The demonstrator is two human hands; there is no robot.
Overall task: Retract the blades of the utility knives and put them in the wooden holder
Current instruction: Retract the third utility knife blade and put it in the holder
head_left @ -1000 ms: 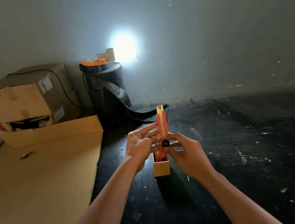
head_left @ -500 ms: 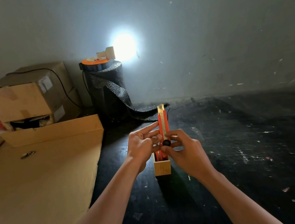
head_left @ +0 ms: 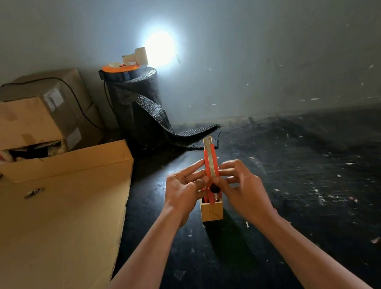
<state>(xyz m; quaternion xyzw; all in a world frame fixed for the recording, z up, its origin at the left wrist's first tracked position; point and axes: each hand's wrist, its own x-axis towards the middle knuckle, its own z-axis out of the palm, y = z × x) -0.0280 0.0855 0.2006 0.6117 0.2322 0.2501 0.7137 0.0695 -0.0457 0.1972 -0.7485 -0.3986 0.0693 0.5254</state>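
Observation:
I hold an orange utility knife [head_left: 211, 163] upright over the small wooden holder [head_left: 212, 212] on the dark floor. A short length of blade still sticks out of its top. My left hand [head_left: 184, 193] grips the knife's body from the left. My right hand [head_left: 241, 190] grips it from the right, thumb on the black slider. Other orange knives stand in the holder, mostly hidden behind my fingers.
Flattened cardboard [head_left: 47, 231] covers the floor at left, with a small metal piece [head_left: 33, 193] lying on it. Stacked cardboard boxes [head_left: 33, 112] and a black mesh roll [head_left: 138, 110] topped by a lit lamp [head_left: 139, 56] stand at the wall.
The black slider under my right thumb has slid down the knife body, and the exposed blade at the top is slightly shorter. Both hands have stayed over the holder.

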